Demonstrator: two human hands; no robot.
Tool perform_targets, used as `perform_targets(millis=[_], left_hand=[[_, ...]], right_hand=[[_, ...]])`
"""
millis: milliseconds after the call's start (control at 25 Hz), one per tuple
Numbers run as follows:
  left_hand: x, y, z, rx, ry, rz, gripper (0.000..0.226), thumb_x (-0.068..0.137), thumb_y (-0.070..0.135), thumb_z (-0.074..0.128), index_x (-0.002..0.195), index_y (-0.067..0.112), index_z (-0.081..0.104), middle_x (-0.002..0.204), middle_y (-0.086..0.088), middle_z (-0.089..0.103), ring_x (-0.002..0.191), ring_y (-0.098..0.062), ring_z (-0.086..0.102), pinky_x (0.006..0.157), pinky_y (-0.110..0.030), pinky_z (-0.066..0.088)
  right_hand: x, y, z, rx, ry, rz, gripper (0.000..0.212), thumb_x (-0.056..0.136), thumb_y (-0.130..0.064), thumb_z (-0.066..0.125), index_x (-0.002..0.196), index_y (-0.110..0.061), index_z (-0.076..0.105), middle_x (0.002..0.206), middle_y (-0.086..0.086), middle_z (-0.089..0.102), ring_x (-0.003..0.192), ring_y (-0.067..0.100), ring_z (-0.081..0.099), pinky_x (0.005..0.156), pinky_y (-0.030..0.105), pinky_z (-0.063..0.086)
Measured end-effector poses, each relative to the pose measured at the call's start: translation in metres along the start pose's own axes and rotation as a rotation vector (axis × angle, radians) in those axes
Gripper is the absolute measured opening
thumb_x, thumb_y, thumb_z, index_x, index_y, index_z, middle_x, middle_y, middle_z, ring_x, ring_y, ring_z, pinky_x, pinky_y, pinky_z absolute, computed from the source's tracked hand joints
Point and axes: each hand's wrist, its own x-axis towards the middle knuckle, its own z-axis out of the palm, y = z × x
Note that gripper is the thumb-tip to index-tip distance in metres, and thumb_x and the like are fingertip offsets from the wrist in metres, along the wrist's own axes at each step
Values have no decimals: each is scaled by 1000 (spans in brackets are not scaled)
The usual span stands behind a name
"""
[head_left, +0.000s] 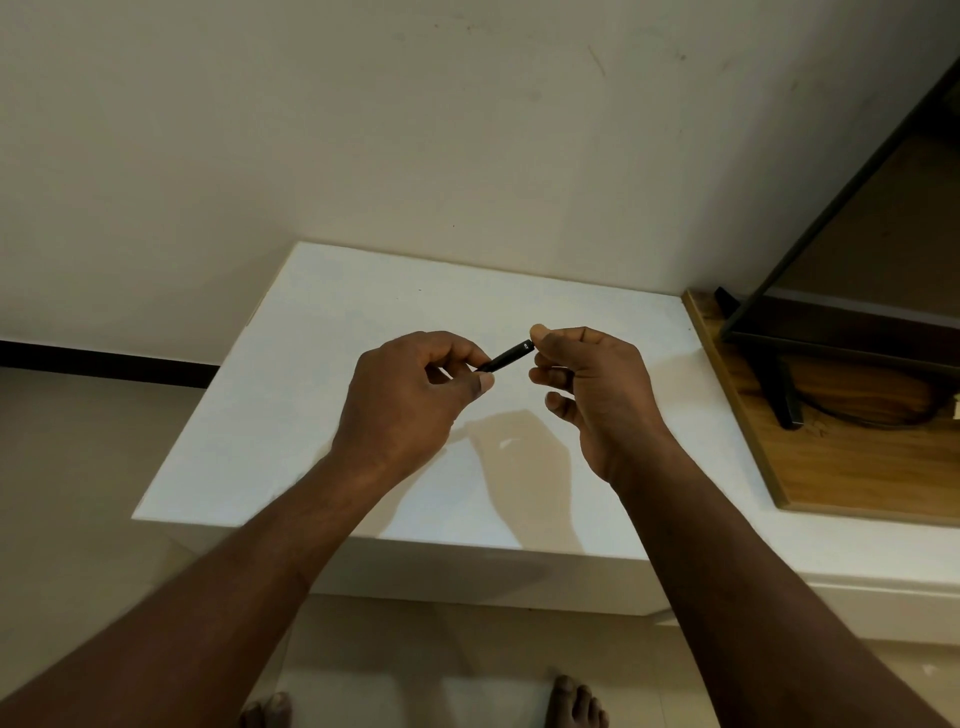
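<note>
left hand (410, 384): pinching the lower left end of the short black plastic pen-like stick (506, 356)
stick: mid-frame, in the air over the white table (311, 415), tilted up to the right
right hand (592, 384): thumb and curled fingers nip its upper right tip
step: looks like uncapping or twisting it apart
next: probably hold the left steady and pull straight with the right

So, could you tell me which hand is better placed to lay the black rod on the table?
Left, probably: the left hand pinches the black rod between thumb and forefinger over the white table, while the right hand only meets its far tip.
</note>
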Motion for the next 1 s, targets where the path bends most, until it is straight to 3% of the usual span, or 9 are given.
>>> perform_targets(millis=[240,480,1000], left_hand=[[0,0,1,12,-27,-15,5,87,33,80,91,36,77,79,17,73,81,1,64,60,-2,42],[2,-1,-1,-31,-4,-16,5,87,31,80,89,36,78,76,17,73,77,-1,64,62,-2,42],[1,-2,-1,-5,-4,-3,6,86,31,81,89,35,78,79,16,73,81,0,64,64,0,41]], right_hand=[[3,3,1,-65,19,3,24,93,-31,77,80,-17,64,60,-12,68,61,5,71,67,32,51],[1,-3,-4,-19,-26,-41,11,92,-27,74,93,-17,78,84,-4,80,70,9,72,71,32,50],[2,3,-1,-201,39,-138,26,94,-29,75,75,-16,64,62,-6,68,65,10,72,64,28,46]])
